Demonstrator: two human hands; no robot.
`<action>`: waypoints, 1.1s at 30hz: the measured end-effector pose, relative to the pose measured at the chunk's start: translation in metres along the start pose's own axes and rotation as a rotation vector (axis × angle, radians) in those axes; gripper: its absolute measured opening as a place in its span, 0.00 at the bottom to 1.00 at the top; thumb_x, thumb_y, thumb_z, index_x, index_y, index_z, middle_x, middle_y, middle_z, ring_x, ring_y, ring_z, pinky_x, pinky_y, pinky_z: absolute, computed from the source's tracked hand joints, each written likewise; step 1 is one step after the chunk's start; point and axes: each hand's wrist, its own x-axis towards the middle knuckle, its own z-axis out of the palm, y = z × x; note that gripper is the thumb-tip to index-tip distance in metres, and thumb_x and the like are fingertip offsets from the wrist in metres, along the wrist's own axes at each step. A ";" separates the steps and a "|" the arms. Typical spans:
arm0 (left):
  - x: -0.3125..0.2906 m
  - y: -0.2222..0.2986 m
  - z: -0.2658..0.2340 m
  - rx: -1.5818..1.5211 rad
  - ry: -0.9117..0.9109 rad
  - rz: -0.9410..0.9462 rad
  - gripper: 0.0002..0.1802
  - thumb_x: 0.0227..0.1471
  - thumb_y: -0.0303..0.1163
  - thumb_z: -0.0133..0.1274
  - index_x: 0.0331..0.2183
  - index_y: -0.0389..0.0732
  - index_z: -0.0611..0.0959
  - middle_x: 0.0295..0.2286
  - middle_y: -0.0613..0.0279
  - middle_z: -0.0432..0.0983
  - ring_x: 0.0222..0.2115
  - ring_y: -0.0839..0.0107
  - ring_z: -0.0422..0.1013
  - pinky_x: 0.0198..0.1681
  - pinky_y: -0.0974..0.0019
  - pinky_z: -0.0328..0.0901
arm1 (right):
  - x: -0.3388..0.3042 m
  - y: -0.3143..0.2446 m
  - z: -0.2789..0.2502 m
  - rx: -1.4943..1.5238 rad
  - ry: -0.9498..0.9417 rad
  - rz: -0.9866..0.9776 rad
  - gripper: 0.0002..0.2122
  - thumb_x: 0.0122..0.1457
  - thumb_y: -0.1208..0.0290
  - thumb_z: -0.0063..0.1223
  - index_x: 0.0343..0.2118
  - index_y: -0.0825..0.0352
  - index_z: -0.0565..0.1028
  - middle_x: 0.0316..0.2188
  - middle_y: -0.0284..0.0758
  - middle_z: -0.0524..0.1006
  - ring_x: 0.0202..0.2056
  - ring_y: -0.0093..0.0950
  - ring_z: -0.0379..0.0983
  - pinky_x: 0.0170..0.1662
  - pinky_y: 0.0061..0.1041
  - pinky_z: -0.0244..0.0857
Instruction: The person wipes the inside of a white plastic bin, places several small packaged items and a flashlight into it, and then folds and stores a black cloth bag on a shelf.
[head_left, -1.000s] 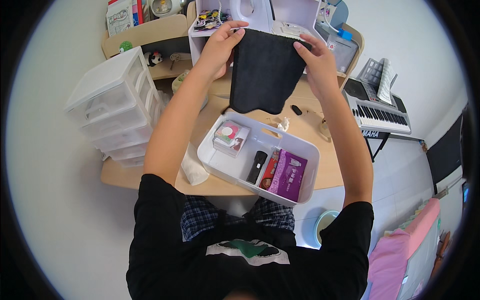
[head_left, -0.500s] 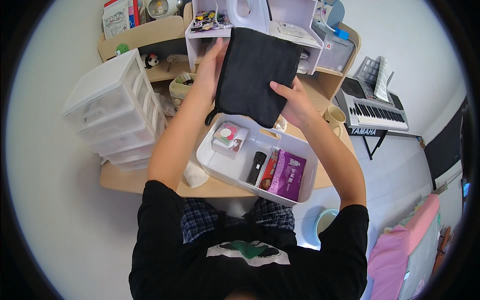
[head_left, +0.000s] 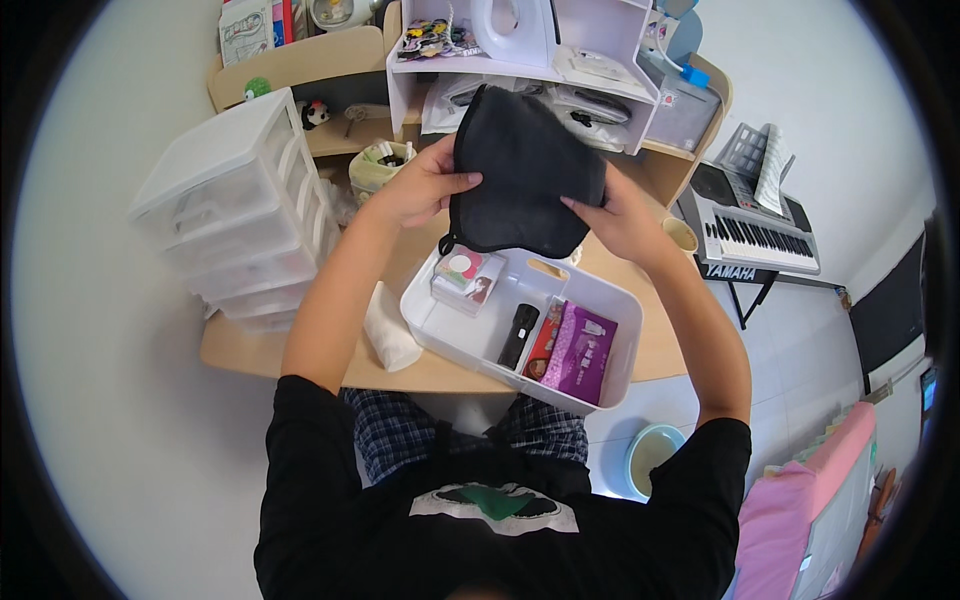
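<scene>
A black cloth [head_left: 525, 175] with edged borders and a small loop at its lower left corner hangs between my two hands, above the far side of a white bin. My left hand [head_left: 425, 187] grips its left edge, thumb on the front. On the right edge, my right hand [head_left: 628, 215] pinches it the same way. Below it, the white bin [head_left: 455, 352] contains a clear box with a printed insert [head_left: 467, 284], a black flashlight [head_left: 518, 336], a red packet [head_left: 543, 345] and a purple pouch [head_left: 582, 352]. Fingers behind the cloth are hidden.
A white drawer tower [head_left: 215, 180] stands at the left of the desk [head_left: 260, 350]. Beside the bin lies a white cloth-like bundle [head_left: 390, 330]. A beige mug [head_left: 680, 236] sits at the right, a basket [head_left: 372, 172] behind my left arm. A blue pail [head_left: 655, 462] is on the floor.
The cloth has come down and bends more at its top and right side. My left hand has shifted down, its thumb now on the front. The view has shifted slightly.
</scene>
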 end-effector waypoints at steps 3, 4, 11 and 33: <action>0.004 0.011 -0.005 -0.158 -0.344 0.118 0.14 0.44 0.11 0.41 0.32 0.36 0.76 0.49 0.50 0.63 0.45 0.63 0.67 0.47 0.64 0.66 | 0.006 0.005 -0.011 -0.046 -0.197 -0.437 0.18 0.39 0.95 0.43 0.31 0.67 0.76 0.50 0.38 0.67 0.48 0.32 0.66 0.49 0.26 0.61; 0.003 0.011 -0.005 -0.160 -0.347 0.120 0.14 0.44 0.11 0.41 0.32 0.36 0.76 0.49 0.50 0.63 0.45 0.63 0.67 0.47 0.64 0.66 | 0.005 0.006 -0.011 -0.050 -0.197 -0.437 0.18 0.39 0.95 0.43 0.31 0.67 0.76 0.50 0.38 0.67 0.48 0.32 0.66 0.49 0.26 0.61; -0.009 0.000 0.005 -0.255 -0.338 0.104 0.13 0.44 0.13 0.37 0.22 0.38 0.74 0.51 0.45 0.59 0.47 0.57 0.65 0.47 0.62 0.66 | -0.022 0.008 0.002 0.668 -0.011 0.214 0.14 0.54 0.79 0.44 0.45 0.66 0.67 0.49 0.39 0.67 0.48 0.29 0.65 0.50 0.26 0.60; -0.023 -0.052 0.048 0.737 0.125 0.182 0.17 0.53 0.29 0.47 0.45 0.40 0.68 0.41 0.61 0.69 0.42 0.71 0.66 0.45 0.68 0.61 | -0.025 0.061 0.016 -0.238 0.516 -0.161 0.21 0.49 0.78 0.52 0.47 0.69 0.61 0.34 0.43 0.74 0.36 0.38 0.72 0.39 0.30 0.66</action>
